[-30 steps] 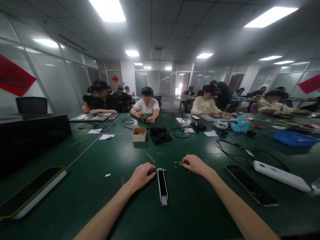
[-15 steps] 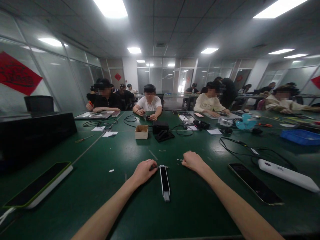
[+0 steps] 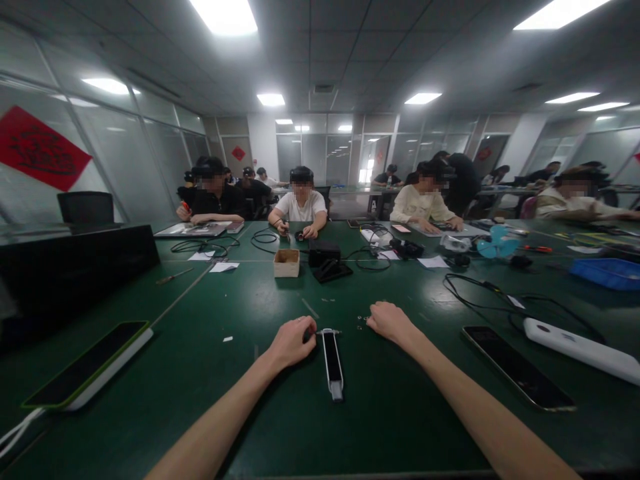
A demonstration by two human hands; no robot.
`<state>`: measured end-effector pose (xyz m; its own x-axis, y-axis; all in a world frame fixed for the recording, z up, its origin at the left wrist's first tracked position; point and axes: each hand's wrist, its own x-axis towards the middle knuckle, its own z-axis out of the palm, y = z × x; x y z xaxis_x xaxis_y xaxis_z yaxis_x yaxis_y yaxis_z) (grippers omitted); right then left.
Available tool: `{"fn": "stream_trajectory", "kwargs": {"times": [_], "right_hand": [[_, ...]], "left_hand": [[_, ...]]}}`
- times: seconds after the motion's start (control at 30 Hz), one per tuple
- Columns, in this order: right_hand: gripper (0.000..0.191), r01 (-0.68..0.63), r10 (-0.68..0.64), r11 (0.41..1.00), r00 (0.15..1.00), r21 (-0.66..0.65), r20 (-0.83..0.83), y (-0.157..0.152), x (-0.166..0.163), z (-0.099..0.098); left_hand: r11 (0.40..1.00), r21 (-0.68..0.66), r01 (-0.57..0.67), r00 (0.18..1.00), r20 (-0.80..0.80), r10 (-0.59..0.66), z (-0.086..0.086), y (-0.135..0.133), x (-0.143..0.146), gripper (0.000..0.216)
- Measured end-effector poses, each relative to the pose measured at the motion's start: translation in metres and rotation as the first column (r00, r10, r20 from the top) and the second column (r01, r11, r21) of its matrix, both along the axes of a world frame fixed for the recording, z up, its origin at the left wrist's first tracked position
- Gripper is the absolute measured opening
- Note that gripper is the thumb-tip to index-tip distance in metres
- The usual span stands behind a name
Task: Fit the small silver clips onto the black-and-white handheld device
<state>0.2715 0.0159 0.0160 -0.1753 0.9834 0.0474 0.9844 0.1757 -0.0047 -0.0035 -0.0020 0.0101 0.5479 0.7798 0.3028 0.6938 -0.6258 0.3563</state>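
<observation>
A slim white device with a dark screen (image 3: 332, 360) lies upright in view on the green table before me. A thin bar (image 3: 330, 331) crosses its far end. Just left of that end rests my left hand (image 3: 294, 341), thumb and fingers curled together close to the bar's left tip; what they pinch, if anything, is hidden. To the right, my right hand (image 3: 393, 321) lies on the table with fingers bent and closed. Several tiny pale pieces (image 3: 360, 323) sit by its fingertips, and I cannot make out whether one is held.
A smartphone (image 3: 517, 367) and a white oblong device (image 3: 583, 348) with cables lie right. A green-edged phone (image 3: 90, 367) is at left. Ahead stand a small open box (image 3: 287, 265) and a black box (image 3: 324, 253). A blue tray (image 3: 605, 273) sits far right; people work opposite.
The whole view has shifted slightly, so the table's things appear a little farther right. Both hands stay in nearly the same places, with only small finger movement.
</observation>
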Motion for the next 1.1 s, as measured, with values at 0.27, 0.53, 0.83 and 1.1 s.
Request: {"fn": "stream_trajectory", "kwargs": {"times": [0.27, 0.53, 0.83, 1.1], "right_hand": [[0.015, -0.136, 0.211, 0.953, 0.939, 0.272, -0.271, -0.023, -0.027, 0.006], [0.011, -0.257, 0.429, 0.892, 0.738, 0.371, -0.521, -0.050, -0.077, -0.008], [0.013, -0.303, 0.463, 0.884, 0.681, 0.357, -0.568, -0.053, -0.076, -0.007], [0.012, -0.354, 0.507, 0.861, 0.635, 0.364, -0.583, -0.053, -0.074, -0.006]], "left_hand": [[0.994, 0.074, -0.083, 0.995, 0.053, 0.079, 0.002, -0.004, 0.002, 0.014], [0.977, 0.192, 0.093, 0.995, 0.025, -0.100, 0.003, -0.020, 0.016, 0.019], [0.941, 0.317, 0.116, 0.988, 0.061, -0.143, -0.005, -0.015, 0.015, 0.007], [0.965, 0.233, 0.118, 0.984, 0.106, -0.146, 0.000, -0.017, 0.015, 0.010]]}}
